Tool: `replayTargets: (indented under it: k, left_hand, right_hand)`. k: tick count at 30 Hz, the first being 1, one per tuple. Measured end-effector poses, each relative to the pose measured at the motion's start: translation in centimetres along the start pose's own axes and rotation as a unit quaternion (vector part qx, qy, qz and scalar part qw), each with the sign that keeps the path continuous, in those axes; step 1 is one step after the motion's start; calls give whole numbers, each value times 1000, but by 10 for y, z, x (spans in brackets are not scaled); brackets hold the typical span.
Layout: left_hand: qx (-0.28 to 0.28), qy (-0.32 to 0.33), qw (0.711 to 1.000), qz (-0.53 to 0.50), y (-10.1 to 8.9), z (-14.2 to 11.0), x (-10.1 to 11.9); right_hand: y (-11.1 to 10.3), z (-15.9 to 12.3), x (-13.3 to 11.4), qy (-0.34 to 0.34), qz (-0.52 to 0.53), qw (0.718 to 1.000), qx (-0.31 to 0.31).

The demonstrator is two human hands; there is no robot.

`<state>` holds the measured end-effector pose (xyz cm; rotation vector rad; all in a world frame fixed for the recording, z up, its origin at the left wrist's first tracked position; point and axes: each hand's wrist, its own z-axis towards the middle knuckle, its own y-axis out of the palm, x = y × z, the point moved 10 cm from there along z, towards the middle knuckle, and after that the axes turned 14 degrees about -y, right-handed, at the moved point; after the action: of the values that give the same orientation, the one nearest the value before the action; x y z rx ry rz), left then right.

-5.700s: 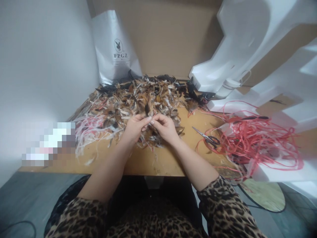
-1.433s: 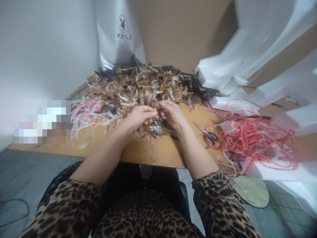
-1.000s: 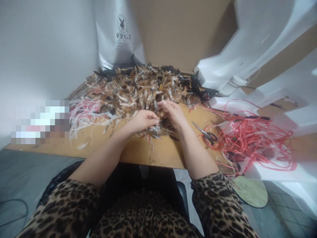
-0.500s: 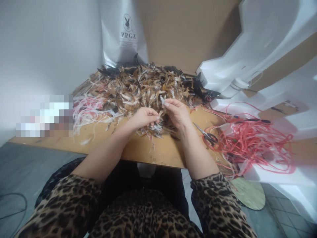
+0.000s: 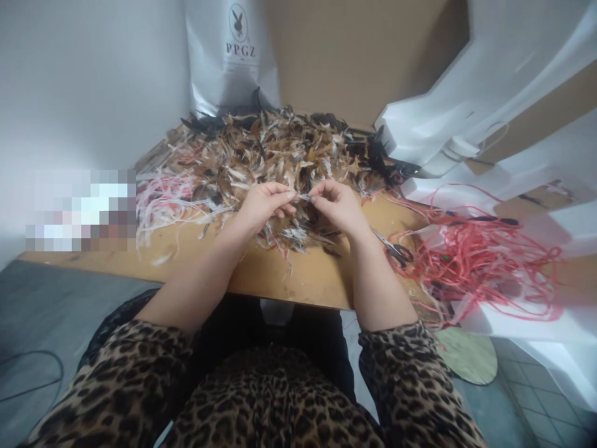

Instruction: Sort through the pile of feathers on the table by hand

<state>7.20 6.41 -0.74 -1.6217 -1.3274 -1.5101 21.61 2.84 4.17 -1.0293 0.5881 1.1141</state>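
Observation:
My left hand (image 5: pixel 270 204) and my right hand (image 5: pixel 336 204) meet over the front of a heap of brown, white and black feathers (image 5: pixel 275 152). Between their fingertips stretches a small whitish feather (image 5: pixel 303 197), pinched at either end by thumb and forefinger. The other fingers of both hands are curled inward. Below the hands, loose feathers (image 5: pixel 296 238) with pale tips lie on the wooden table (image 5: pixel 289 280).
Scissors (image 5: pixel 396 250) rest right of my right forearm, beside a tangle of red plastic strips (image 5: pixel 485 261). Pink and white strips (image 5: pixel 163 196) lie at the left. A white printed bag (image 5: pixel 233 68) stands behind the heap; white foam pieces (image 5: pixel 420 130) are at the right.
My left hand has risen and its fingertips now reach the whitish feather. The right hand's fingers have turned inward and curled more. The whole view has shifted slightly.

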Motion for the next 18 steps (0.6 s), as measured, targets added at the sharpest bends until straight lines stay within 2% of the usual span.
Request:
replayTargets:
  k: [5,8,12,18]
  left_hand:
    - [-19,11,999,23,8,-4,1]
    - [-10,0,1000,25,8,-4,0]
    - [0,-22,1000,10,5,-2,-4]
    - [-14,-62,998,15,8,-4,-6]
  right_hand:
    - [5,-1,4,-2,-10,1000,-17]
    - [10,-2,7,12,47,999,-18]
    - [12,-3,13,39,135,990,19]
    - [15,-2,11,31,150,988,24]
